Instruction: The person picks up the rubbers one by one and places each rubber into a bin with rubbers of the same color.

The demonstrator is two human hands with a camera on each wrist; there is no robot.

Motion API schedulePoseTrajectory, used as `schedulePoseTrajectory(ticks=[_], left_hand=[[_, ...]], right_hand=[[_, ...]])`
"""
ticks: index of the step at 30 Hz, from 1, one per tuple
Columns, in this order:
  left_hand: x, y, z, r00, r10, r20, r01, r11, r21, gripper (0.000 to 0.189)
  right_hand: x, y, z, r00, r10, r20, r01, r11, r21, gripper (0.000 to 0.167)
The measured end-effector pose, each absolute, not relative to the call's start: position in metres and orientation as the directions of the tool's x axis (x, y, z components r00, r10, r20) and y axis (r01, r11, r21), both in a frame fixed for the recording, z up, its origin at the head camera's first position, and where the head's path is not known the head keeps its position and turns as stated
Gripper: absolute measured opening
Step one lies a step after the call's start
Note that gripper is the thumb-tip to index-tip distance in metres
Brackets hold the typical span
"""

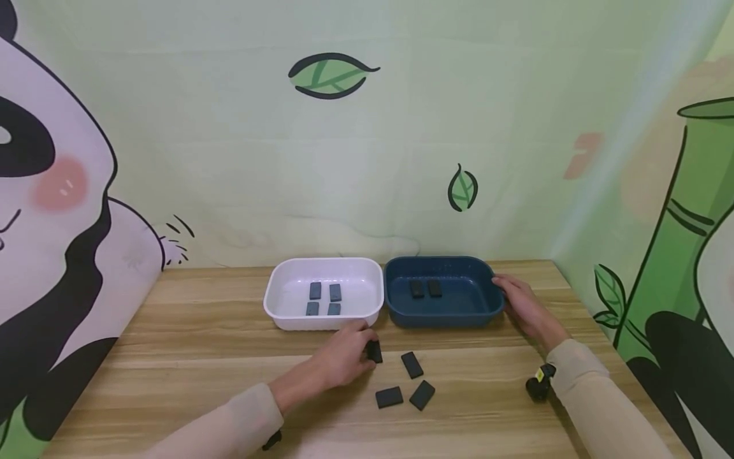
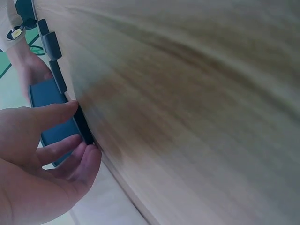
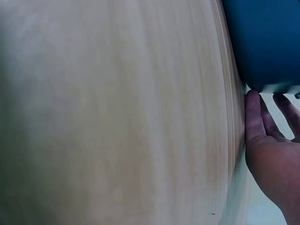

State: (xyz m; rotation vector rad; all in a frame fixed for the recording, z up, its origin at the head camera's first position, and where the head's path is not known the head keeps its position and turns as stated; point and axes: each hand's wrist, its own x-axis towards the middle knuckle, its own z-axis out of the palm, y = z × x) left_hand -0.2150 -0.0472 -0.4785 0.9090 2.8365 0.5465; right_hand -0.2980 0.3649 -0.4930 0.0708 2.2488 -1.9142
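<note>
On the table in front of the white tray, my left hand [image 1: 346, 357] has its thumb and fingertips at opposite ends of a small black rectangular block [image 1: 374, 351]. The left wrist view shows that block [image 2: 83, 125] lying between them, low at the tabletop. My right hand [image 1: 527, 309] touches the right end of the dark blue tray [image 1: 444, 319] with fairly straight fingers [image 3: 253, 115]. Two black blocks [image 1: 434, 289] lie inside this tray. Several dark blocks [image 1: 335, 292] rest in the white tray [image 1: 323, 323] beside it.
Three loose black blocks [image 1: 411, 364] lie on the wooden table [image 1: 189, 357], right of my left hand. The two trays stand side by side near the table's back edge. Behind them hangs a green printed backdrop [image 1: 395, 159].
</note>
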Motion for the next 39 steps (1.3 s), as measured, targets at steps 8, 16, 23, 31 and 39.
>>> schedulePoseTrajectory(ticks=[8,16,23,31,39], left_hand=[[-0.217,-0.047,-0.476,-0.792,0.61,0.024,0.569,0.723,0.393,0.04],[-0.219,-0.04,-0.452,-0.745,0.665,0.045,0.612,0.656,0.441,0.043],[-0.214,-0.021,-0.421,-0.712,0.698,0.078,0.655,0.619,0.432,0.041],[-0.23,0.008,-0.407,-0.677,0.719,0.155,0.71,0.584,0.392,0.041],[-0.26,0.042,-0.409,-0.682,0.69,0.24,0.715,0.561,0.417,0.043]], right_hand=[[-0.299,0.363,-0.49,-0.98,-0.101,-0.174,0.156,0.168,-0.973,0.068],[-0.301,0.364,-0.489,-0.983,-0.086,-0.165,0.15,0.162,-0.975,0.066],[-0.3,0.365,-0.487,-0.98,-0.086,-0.177,0.16,0.176,-0.971,0.068],[-0.298,0.367,-0.489,-0.981,-0.084,-0.175,0.157,0.182,-0.971,0.068],[-0.299,0.365,-0.493,-0.984,-0.069,-0.161,0.148,0.168,-0.975,0.067]])
